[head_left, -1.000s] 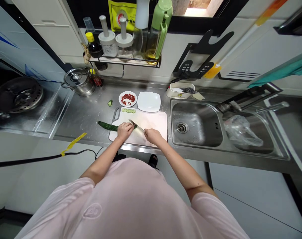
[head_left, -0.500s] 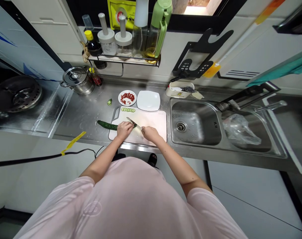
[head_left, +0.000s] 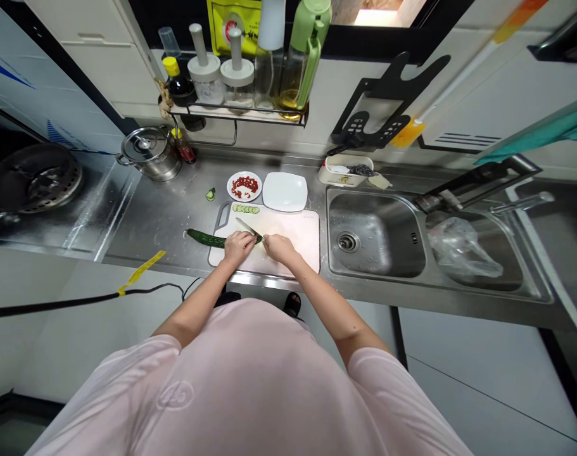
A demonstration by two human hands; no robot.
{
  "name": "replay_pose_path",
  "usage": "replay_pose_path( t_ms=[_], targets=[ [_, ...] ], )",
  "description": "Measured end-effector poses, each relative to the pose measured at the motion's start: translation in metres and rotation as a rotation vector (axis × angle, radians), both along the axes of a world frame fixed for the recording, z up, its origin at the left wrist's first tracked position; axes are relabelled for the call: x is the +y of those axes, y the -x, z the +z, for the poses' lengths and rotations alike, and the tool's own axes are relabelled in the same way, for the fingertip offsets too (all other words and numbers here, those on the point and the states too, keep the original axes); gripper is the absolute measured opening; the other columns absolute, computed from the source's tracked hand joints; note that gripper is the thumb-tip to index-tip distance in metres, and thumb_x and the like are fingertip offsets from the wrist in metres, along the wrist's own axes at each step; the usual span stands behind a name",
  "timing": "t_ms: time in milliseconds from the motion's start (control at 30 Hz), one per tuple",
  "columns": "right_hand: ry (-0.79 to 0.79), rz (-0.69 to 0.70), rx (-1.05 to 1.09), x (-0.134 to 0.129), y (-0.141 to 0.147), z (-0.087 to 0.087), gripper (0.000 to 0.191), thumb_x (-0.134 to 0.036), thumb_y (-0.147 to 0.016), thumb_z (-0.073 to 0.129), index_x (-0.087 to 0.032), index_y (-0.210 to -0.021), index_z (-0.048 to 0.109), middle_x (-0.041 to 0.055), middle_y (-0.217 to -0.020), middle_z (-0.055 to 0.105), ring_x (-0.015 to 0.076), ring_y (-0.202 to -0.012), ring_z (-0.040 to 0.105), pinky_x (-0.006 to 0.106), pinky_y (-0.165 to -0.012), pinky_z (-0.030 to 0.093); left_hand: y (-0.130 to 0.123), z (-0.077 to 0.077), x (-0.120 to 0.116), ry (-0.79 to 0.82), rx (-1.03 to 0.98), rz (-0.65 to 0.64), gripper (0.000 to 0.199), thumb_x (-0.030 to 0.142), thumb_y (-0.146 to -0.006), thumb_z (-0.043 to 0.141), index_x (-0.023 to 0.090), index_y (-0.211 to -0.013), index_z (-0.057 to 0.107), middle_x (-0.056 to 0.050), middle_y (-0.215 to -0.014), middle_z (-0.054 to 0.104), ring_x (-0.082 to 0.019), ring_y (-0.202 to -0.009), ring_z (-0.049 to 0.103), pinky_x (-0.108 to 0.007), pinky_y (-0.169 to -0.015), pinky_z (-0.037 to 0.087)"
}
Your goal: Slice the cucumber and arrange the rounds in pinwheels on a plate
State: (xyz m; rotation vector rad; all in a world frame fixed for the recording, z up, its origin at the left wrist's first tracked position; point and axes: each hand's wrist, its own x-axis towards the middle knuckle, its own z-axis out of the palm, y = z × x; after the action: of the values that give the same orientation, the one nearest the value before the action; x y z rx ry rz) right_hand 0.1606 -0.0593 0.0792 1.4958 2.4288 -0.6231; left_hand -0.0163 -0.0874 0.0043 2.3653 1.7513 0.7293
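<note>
A long green cucumber (head_left: 205, 239) lies across the left side of the white cutting board (head_left: 298, 229), its left end past the board's edge. My left hand (head_left: 239, 246) is closed over the cucumber near its right end. In my right hand (head_left: 278, 247) is the handle of a kitchen knife (head_left: 248, 226), its blade pointing up and left across the cucumber's right end, beside my left fingertips. Along the board's upper edge lies a row of cucumber slices (head_left: 245, 209). A cut-off cucumber end (head_left: 211, 194) rests on the counter.
Behind the board stand a plate of chopped red pieces (head_left: 244, 185) and a white square dish (head_left: 284, 191). A double sink (head_left: 374, 234) is on the right, with a plastic bag (head_left: 463, 247) in it. At left are a lidded pot (head_left: 150, 152) and a wok (head_left: 31, 177).
My right hand and the knife have slid up and to the left along the cut. My left hand stays on the cucumber.
</note>
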Motion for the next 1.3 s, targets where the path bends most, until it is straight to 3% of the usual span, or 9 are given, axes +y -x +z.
replay_pose_path(
  t_ms=[233,667,1300],
  targets=[
    [0.021,-0.013,-0.006,0.001,0.004,0.002,0.035,-0.031,-0.098,0.030,-0.017,-0.112,0.059,0.0130,-0.105,0.067,0.0223,-0.097,0.063,0.028,-0.078,0.044,0.000,0.000,0.000,0.003,0.000,0.005,0.025,0.036,-0.092,0.048,0.027,-0.093,0.072,-0.004,-0.096,0.069,-0.018,-0.088,0.056,-0.032,-0.077,0.040],
    [0.079,-0.018,-0.085,-0.025,-0.030,0.012,0.037,-0.032,-0.099,0.029,-0.018,-0.116,0.059,0.0134,-0.105,0.067,0.0228,-0.099,0.063,0.029,-0.080,0.043,-0.002,0.006,-0.001,0.016,-0.012,0.010,0.025,0.037,-0.092,0.049,0.027,-0.091,0.072,-0.005,-0.093,0.069,-0.019,-0.088,0.055,-0.032,-0.076,0.039],
    [0.049,-0.017,-0.071,-0.006,0.000,0.004,0.036,-0.026,-0.098,0.030,-0.017,-0.117,0.059,0.0139,-0.108,0.066,0.0229,-0.101,0.063,0.029,-0.082,0.045,-0.003,0.008,-0.001,0.027,-0.017,0.005,0.026,0.037,-0.092,0.048,0.027,-0.093,0.072,-0.005,-0.095,0.069,-0.019,-0.089,0.055,-0.032,-0.077,0.040]
  ],
)
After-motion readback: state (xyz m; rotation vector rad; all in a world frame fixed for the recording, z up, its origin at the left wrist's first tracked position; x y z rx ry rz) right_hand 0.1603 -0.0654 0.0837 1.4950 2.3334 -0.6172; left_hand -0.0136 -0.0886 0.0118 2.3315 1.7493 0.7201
